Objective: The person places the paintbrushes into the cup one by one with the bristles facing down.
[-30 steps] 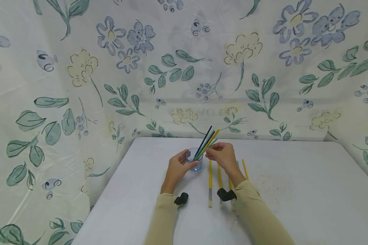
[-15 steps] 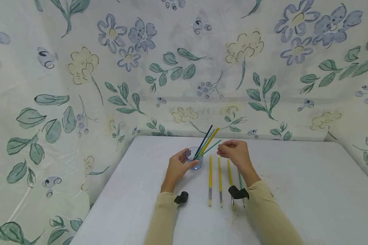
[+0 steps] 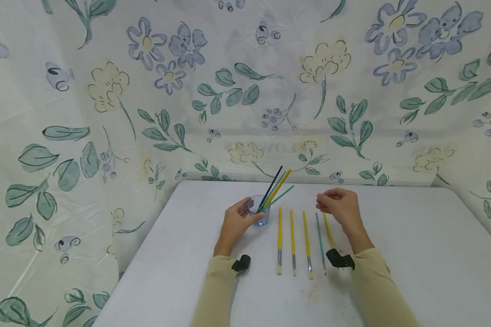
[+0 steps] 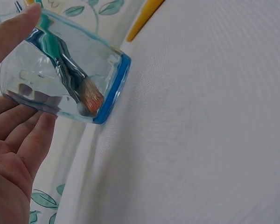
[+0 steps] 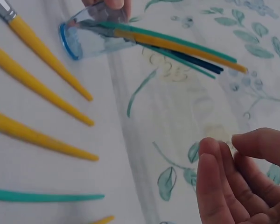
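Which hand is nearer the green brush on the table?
Right. The right hand is close by the handle tip of the green brush; the left hand holds the glass, across three yellow brushes.

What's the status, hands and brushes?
Left hand holds transparent, blue-based cup of paintbrushes. Right hand empty. Four slim yellow brushes, one teal, on white table; black wrist camera partly hides rightmost.

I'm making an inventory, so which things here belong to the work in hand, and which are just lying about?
Likely involved:
left hand, holding the clear cup
brushes leaning in it
four yellow brushes and one teal brush lying on the table
right hand, holding nothing

Probably just there:
brownish specks
flowered backdrop
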`<control>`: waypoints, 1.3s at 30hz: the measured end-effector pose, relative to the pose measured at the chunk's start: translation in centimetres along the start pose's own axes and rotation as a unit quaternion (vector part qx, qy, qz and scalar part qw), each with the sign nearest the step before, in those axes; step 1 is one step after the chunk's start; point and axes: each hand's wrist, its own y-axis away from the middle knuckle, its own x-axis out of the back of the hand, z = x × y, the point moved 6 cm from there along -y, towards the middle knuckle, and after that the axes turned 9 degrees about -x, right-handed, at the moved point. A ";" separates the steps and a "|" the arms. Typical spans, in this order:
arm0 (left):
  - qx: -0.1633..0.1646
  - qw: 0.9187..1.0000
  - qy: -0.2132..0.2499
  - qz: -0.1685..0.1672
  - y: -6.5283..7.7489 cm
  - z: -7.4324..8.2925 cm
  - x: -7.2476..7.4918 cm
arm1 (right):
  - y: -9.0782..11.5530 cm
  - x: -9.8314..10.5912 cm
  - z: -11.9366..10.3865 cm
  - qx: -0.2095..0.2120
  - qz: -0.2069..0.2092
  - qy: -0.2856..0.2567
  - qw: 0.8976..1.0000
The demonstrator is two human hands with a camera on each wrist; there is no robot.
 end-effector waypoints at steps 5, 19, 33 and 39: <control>-0.003 1.000 -0.001 -0.001 0.0 0.1 -0.2 | -0.1 1.2 1.6 -0.025 0.042 0.038 0.998; -0.007 1.000 0.013 0.005 -0.4 0.3 -0.4 | 0.0 2.7 4.1 -0.058 0.025 0.111 0.992; 0.001 1.000 0.012 0.002 -0.4 0.0 -0.3 | -0.2 2.6 5.8 -0.086 0.016 0.157 0.984; -0.001 1.000 0.013 0.005 -0.4 0.0 -0.3 | -0.4 2.4 6.3 -0.100 0.007 0.221 0.970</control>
